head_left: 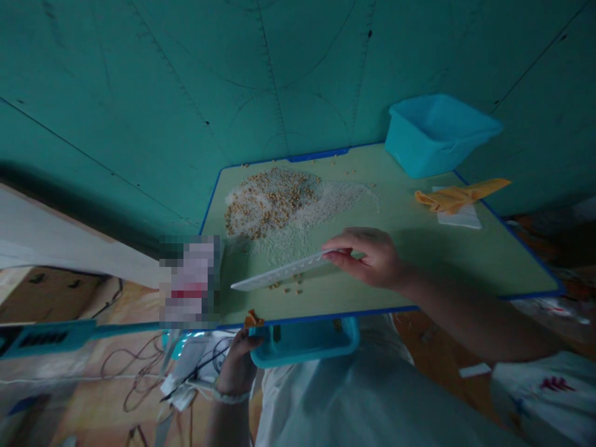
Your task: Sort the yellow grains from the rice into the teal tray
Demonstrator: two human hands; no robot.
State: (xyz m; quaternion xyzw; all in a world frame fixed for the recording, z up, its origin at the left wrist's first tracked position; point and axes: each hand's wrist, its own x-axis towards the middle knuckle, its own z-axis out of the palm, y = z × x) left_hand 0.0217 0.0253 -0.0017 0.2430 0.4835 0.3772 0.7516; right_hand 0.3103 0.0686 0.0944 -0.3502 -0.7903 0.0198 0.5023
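Observation:
My right hand [365,254] pinches one end of a thin white board [282,271] with a row of holes. The board slants low over the table, its far end pointing left. Several loose beans [292,290] lie just in front of it, and beyond it spreads a heap of yellowish beans [274,198] mixed with white rice-like grains [335,202]. Below the table's front edge, my left hand [239,360] grips the left end of a shallow blue tray [305,360]. A small orange piece [252,319] shows above that thumb; I cannot make out what it is.
A blue bin [423,146] stands at the back right of the blue-edged table [395,211]. Near it, an orange cloth-like item [460,195] lies over a white sheet [460,217]. A blurred-out packet [190,282] is at the left edge. Cables [135,366] run over the floor.

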